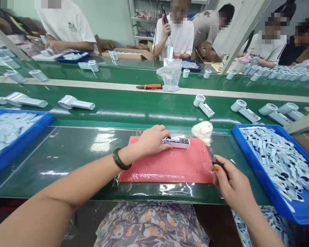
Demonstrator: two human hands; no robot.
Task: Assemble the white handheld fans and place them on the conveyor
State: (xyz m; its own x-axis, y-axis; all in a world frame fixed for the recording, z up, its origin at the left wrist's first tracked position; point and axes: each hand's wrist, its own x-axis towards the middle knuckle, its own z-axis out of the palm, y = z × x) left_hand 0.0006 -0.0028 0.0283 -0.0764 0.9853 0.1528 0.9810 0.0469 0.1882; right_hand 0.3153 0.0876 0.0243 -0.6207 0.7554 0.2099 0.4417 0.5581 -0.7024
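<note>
My left hand (154, 140), with a dark bangle on the wrist, is closed over one end of a white plastic housing (179, 142). The housing lies on a red mat (167, 168), and its upper face shows a dark-patterned strip. How the fingers grip the covered end is hidden. My right hand (229, 178) is wrapped round the dark handle of a hammer (203, 131), whose head is covered in something white. The hammer head is raised to the right of the housing, apart from it.
A blue tray (293, 214) on the right holds many small pale parts; another blue tray (47, 120) is at left. On the green belt (134, 109) lie several white housings (205, 105). Orange-handled pliers (150, 86) and a plastic bag (171, 77) lie beyond. Several people work opposite.
</note>
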